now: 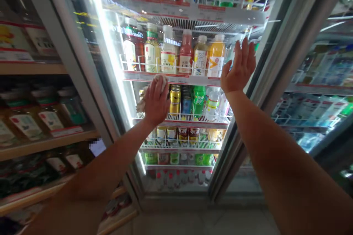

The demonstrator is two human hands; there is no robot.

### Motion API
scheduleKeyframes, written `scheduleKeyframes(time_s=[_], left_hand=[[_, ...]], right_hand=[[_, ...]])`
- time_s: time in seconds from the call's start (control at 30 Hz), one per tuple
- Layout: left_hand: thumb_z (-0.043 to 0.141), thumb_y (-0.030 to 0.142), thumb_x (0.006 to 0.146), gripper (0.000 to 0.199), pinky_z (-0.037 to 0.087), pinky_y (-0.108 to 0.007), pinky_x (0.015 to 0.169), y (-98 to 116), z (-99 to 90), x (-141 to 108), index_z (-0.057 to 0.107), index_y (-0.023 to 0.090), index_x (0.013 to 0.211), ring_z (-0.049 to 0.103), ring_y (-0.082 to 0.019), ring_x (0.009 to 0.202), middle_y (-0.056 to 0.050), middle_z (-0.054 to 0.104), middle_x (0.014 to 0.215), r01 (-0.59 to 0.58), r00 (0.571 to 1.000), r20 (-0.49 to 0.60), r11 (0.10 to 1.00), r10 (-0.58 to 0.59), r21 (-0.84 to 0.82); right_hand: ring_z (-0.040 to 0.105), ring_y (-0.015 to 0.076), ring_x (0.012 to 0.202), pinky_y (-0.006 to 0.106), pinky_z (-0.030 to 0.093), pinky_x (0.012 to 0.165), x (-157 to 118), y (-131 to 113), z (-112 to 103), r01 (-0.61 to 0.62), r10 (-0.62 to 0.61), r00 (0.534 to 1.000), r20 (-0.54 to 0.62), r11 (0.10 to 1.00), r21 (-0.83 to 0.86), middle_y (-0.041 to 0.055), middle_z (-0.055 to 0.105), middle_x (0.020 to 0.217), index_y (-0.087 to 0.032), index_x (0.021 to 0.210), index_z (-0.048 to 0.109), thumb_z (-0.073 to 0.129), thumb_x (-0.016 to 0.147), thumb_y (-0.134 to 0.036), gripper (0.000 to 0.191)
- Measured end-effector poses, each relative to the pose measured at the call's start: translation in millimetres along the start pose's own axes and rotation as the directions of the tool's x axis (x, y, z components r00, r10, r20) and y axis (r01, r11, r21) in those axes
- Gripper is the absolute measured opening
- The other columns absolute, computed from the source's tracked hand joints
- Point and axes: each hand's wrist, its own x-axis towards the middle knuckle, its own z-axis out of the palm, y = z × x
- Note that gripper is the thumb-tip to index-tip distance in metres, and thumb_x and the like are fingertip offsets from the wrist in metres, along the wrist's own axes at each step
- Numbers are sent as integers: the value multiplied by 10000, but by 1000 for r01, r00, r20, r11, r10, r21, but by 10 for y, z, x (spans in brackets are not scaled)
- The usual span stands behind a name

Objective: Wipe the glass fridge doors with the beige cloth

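Observation:
My left hand holds a pale, crumpled cloth against the glass door of a lit drinks fridge. Part of the cloth bulges out on the left side of the palm, and the rest is hidden under my fingers. Higher up on the right, my right hand is open with its fingers stretched upward, seemingly flat on the glass near the door's right frame. Behind the glass, an orange juice bottle shows close to my right hand. A gold can appears just right of my left hand.
Several wire-fronted shelves of bottles and cans fill the fridge. The door's metal frame runs down the right, with another glass-fronted cooler beyond. Wooden shelves with bottles stand at the left. A tiled floor lies below.

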Motion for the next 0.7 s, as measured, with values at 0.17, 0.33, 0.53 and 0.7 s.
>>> scheduleKeyframes(time_s=[0.17,0.33,0.53,0.7], left_hand=[[440,290,1035,612,221,-426,1281,107,102,-390,286,224,1624,187,-231,1565,-47,443,1588,-323,939,113,946,324,-32],[403,324,1045,592,233,-469,1273,10,25,246,318,193,1616,222,-265,1559,-87,340,1643,-134,991,-24,990,133,-31],[460,202,1008,551,226,-449,1280,362,212,-115,428,183,1558,225,-262,1557,-70,454,1581,-239,970,24,969,240,-56],[402,58,997,579,311,-408,1257,325,241,-104,443,239,1545,336,-202,1515,-21,511,1538,-336,933,80,931,350,-144]], right_hand=[[105,208,1591,545,96,1297,8,26,41,6,-6,1000,-22,1000,-6,24,265,1690,-206,1584,310,293,968,-300,623],[72,210,1596,568,101,1293,-13,17,13,-7,7,1000,-7,1000,0,14,237,1699,-222,1598,275,254,983,-315,622],[-4,222,1600,623,31,1279,-12,32,20,-15,14,999,40,1000,18,-83,259,1682,-348,1628,136,208,992,-340,641],[46,220,1599,573,51,1292,-1,14,24,-24,24,1000,14,999,27,-31,245,1694,-243,1613,253,235,973,-344,648]])
